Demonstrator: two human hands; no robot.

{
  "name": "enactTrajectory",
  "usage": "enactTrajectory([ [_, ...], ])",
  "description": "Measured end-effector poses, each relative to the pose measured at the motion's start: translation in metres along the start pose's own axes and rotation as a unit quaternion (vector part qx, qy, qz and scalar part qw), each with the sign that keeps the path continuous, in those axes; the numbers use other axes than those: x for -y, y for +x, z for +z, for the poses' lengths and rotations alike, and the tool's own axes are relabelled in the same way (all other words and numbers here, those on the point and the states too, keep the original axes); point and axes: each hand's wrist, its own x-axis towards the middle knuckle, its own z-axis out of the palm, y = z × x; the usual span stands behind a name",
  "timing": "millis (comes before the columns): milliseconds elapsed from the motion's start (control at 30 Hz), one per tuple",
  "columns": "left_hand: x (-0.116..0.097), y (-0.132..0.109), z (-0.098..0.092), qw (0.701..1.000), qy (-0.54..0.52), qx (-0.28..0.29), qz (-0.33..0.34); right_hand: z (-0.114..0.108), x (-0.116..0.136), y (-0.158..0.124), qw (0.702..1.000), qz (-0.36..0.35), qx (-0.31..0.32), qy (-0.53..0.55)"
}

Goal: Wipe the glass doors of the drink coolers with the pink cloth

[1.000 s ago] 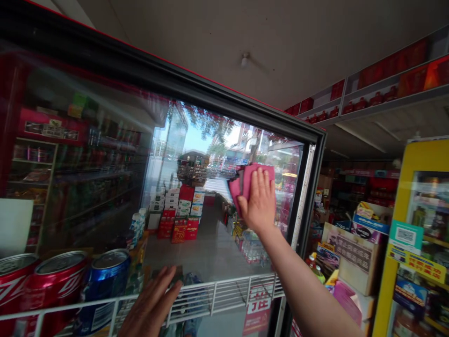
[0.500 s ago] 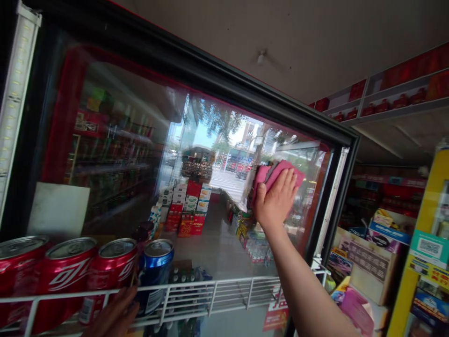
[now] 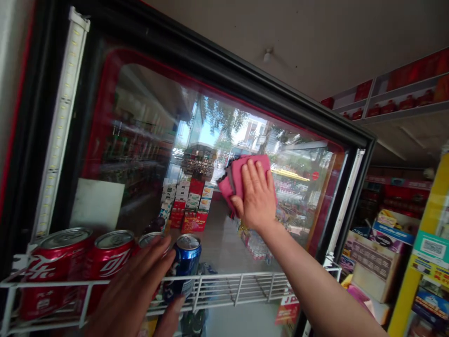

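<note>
My right hand (image 3: 257,196) lies flat on a folded pink cloth (image 3: 238,178), pressing it against the inner glass of an open fridge door (image 3: 147,140) at its upper middle. My left hand (image 3: 136,285) is spread open against the lower part of the glass, its fingers over the wire door rack (image 3: 224,288). On that rack stand red cans (image 3: 63,262) and a blue can (image 3: 185,262), right beside my left fingers. The glass mirrors the shop aisle and the street outside.
A white LED strip (image 3: 59,126) runs down the door's left edge. To the right stand boxed goods (image 3: 372,248) and a yellow display cabinet (image 3: 424,252). Red boxes line high shelves (image 3: 403,89) under the ceiling.
My right hand has slid the pink cloth leftward across the glass. My left hand dropped low, then rose again and now spreads over the cans. The view has shifted left.
</note>
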Motion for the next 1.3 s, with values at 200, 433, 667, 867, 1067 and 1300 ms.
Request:
enactTrajectory([
  [200, 0.026, 0.054, -0.021, 0.998, 0.036, -0.054, 0.012, 0.004, 0.020, 0.052, 0.980, 0.180, -0.083, -0.026],
  [433, 0.046, 0.063, -0.005, 0.995, 0.056, -0.082, 0.017, 0.006, 0.099, 0.052, 0.999, -0.041, 0.035, -0.005],
  [667, 0.045, 0.059, -0.001, 0.992, 0.110, -0.067, 0.011, -0.001, 0.077, 0.055, 0.952, -0.288, 0.098, 0.019],
  [867, 0.044, 0.061, 0.001, 0.988, 0.141, -0.055, 0.009, -0.008, 0.058, 0.125, 0.993, -0.116, -0.007, 0.016],
  [1067, 0.039, 0.062, 0.003, 0.985, 0.163, -0.055, -0.012, 0.006, 0.110, 0.121, 0.987, -0.153, -0.013, 0.053],
  [1300, 0.037, 0.060, 0.007, 0.982, 0.169, -0.083, -0.017, 0.015, 0.128, 0.098, 0.900, -0.424, 0.066, 0.081],
])
